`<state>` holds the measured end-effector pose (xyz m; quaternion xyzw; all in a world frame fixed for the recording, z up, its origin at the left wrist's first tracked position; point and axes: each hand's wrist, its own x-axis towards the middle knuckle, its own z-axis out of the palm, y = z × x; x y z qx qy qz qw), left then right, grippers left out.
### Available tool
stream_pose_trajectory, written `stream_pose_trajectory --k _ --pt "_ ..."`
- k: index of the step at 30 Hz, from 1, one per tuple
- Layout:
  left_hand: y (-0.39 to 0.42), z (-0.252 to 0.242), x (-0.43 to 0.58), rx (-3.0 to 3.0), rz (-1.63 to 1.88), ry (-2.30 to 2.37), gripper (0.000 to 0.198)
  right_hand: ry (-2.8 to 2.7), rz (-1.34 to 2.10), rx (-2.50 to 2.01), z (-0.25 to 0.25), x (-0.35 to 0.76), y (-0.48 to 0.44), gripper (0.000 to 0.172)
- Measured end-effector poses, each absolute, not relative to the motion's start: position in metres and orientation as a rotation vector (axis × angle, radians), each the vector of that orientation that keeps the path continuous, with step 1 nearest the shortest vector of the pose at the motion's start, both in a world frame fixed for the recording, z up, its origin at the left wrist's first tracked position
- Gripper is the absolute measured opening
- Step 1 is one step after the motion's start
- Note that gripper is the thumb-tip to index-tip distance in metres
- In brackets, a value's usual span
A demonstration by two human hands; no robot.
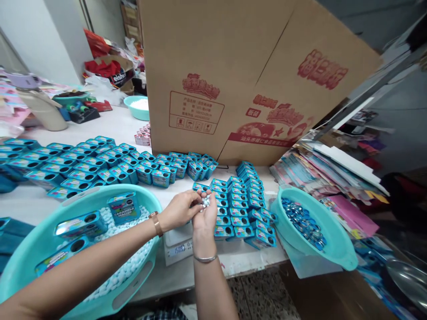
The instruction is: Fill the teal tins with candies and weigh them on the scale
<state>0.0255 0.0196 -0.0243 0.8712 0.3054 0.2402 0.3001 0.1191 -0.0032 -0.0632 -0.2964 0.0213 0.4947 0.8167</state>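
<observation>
Over the near part of the white table [238, 258], just above a scale [180, 250], we had both hands close together. We logged the right hand [208, 214] palm up, fingers curled into a cup and holding small white pellets [206, 202]. Left hand [182, 206] came over it from the side, fingers bent and narrow at the pellets; we couldn't tell whether they pinched any. We noted a rose-gold band [156, 223] on the left wrist, a silver bangle [205, 258] on the right. Close-packed blue tins [238, 211] stood just beyond and right of the hands. To the left we had a turquoise basin [151, 200] of more pellets, three tins lying or standing in it; to the right, a second basin [336, 240] with shiny blue pieces [302, 224]. Behind, we saw a big cardboard box [200, 53].
</observation>
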Motion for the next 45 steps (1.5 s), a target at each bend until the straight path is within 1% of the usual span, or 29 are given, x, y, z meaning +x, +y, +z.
stream_pose_trajectory --k 7,14,19,25,29,31,34,39,45 --pt "0.02 -0.016 0.029 2.642 0.384 0.783 0.02 0.137 1.088 -0.608 -0.06 0.118 -0.006 0.013" --pt "0.024 -0.012 0.037 2.684 0.288 0.858 0.015 0.143 1.118 -0.608 -0.062 0.119 -0.009 0.012" --pt "0.02 -0.006 0.036 2.675 0.292 0.885 0.018 0.08 1.083 -0.623 -0.066 0.124 -0.009 0.014" --pt "0.016 -0.005 0.04 2.665 0.298 0.869 0.018 -0.066 1.039 -0.648 -0.066 0.124 -0.01 0.019" --pt "0.022 -0.01 0.035 2.656 0.31 0.888 0.018 0.129 1.098 -0.62 -0.063 0.122 -0.01 0.015" --pt "0.025 -0.012 0.032 2.655 0.313 0.882 0.019 0.197 1.117 -0.592 -0.06 0.12 -0.01 0.016" --pt "0.028 -0.01 0.03 2.664 0.304 0.869 0.019 0.216 1.139 -0.549 -0.054 0.114 -0.011 0.019" --pt "0.029 -0.003 0.028 2.666 0.305 0.871 0.019 0.215 1.192 -0.494 -0.047 0.113 -0.013 0.018" --pt "0.029 0.005 0.021 2.416 0.4 0.848 0.016 0.288 1.249 -0.447 -0.046 0.121 -0.012 0.019"
